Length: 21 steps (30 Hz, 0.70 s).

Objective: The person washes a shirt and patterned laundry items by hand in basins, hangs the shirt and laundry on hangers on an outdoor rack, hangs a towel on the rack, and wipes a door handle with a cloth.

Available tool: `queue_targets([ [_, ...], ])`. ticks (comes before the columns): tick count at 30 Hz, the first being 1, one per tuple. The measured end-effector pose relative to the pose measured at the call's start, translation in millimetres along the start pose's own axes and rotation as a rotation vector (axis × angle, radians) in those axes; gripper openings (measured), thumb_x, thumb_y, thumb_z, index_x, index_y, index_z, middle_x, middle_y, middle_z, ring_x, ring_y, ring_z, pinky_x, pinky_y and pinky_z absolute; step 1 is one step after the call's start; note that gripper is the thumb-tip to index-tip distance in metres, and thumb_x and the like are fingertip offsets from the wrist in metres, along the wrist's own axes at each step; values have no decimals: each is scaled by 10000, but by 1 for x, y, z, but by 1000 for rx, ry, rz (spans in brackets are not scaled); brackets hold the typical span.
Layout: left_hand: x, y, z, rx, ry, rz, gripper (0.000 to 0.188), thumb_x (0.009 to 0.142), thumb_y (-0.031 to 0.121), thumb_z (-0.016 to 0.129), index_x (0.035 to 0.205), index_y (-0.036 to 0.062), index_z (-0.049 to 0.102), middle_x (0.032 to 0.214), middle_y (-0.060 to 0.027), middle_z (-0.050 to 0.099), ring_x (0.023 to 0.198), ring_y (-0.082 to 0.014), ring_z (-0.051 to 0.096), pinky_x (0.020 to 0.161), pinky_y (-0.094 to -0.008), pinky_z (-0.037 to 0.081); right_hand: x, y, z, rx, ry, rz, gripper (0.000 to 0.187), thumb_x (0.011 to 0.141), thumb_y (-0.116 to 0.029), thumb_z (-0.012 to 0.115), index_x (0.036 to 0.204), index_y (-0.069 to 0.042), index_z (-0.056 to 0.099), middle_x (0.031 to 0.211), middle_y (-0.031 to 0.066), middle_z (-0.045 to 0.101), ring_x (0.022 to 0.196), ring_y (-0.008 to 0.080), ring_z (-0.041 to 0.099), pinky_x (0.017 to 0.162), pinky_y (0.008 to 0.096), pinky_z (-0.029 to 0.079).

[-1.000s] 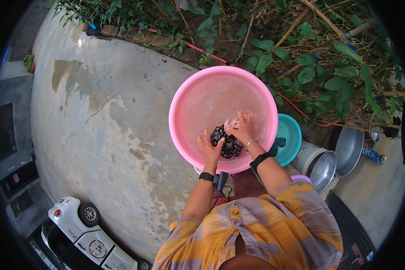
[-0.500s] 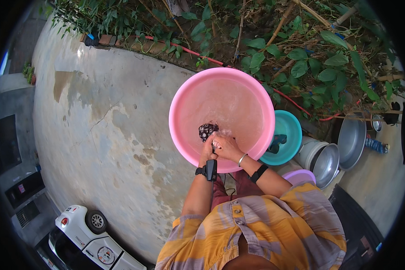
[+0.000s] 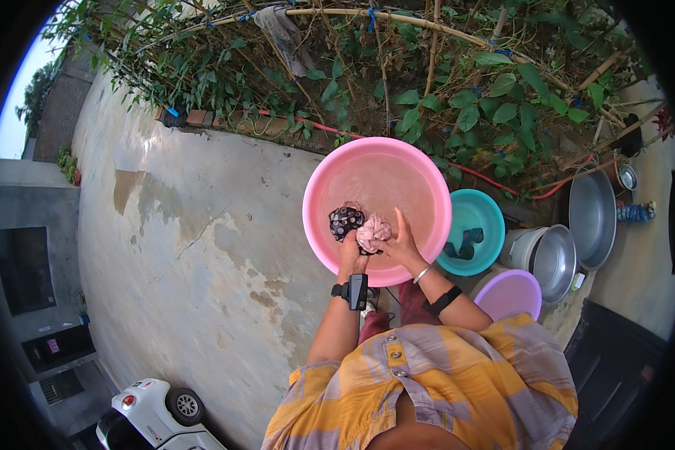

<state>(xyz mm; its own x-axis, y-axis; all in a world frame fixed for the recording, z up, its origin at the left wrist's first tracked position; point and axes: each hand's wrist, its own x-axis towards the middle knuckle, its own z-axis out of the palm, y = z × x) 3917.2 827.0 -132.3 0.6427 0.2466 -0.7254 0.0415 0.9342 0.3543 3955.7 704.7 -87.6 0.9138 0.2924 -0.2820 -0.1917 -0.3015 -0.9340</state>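
My left hand (image 3: 351, 259) is closed around a bunched dark cloth with pale dots (image 3: 345, 220), over the near part of a large pink basin (image 3: 312, 238). Against the dotted cloth sits a crumpled pink cloth (image 3: 373, 232), apparently part of the same bundle; whether they are one piece I cannot tell. My right hand (image 3: 403, 250) is open beside the pink cloth, fingers raised and apart, the thumb side at its edge. Cloudy water (image 3: 382, 180) fills the basin.
Right of the pink basin stand a teal basin (image 3: 495, 214) holding dark wet cloth (image 3: 469, 241), a purple basin (image 3: 514, 292) and metal basins (image 3: 592, 217). Plants on poles (image 3: 427, 97) and a red hose (image 3: 487, 178) line the far side. A white toy car (image 3: 154, 405) is lower left.
My hands have lifted the bundle from the water, and the pink cloth now shows fully. The right hand's fingers have spread from their grip. The view has shifted, showing more of the plants.
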Motion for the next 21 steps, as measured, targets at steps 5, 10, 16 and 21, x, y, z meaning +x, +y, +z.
queue_targets([
  [5, -58, 9, 29, 29, -346, -109, 249, 890, 188, 426, 1070, 28, 491, 960, -101, 575, 843, -203, 591, 739, -326, 517, -6, -27, 12, 671, -165, 78, 1045, 655, -165, 752, 1363, -78, -12, 1260, 120, 353, 1076, 212, 444, 885, 302, 405],
  [10, -74, 31, 27, 259, -396, -155, 211, 893, 212, 443, 1022, 58, 508, 878, -56, 579, 740, -157, 589, 614, -283, 512, -8, -64, 17, 283, -118, -234, 390, 625, -72, 666, 993, -11, 552, 910, 72, 594, 863, 148, 564, 792, 277, 446],
  [16, -103, 50, 49, 269, -381, -129, 265, 874, 243, 442, 1028, 39, 509, 908, -78, 576, 789, -170, 585, 641, -307, 502, -10, -82, 21, 154, 84, -291, 292, 617, -39, 623, 904, -25, 575, 833, 83, 612, 775, 165, 587, 720, 280, 467],
  [21, -134, 64, 84, 127, -359, 76, 309, 901, 284, 393, 1098, 55, 457, 1089, -86, 526, 974, -195, 544, 738, -356, 501, -17, -98, 35, 40, 288, -431, 456, 623, -46, 643, 1060, -70, 514, 983, 126, 591, 874, 260, 585, 779, 337, 465],
])
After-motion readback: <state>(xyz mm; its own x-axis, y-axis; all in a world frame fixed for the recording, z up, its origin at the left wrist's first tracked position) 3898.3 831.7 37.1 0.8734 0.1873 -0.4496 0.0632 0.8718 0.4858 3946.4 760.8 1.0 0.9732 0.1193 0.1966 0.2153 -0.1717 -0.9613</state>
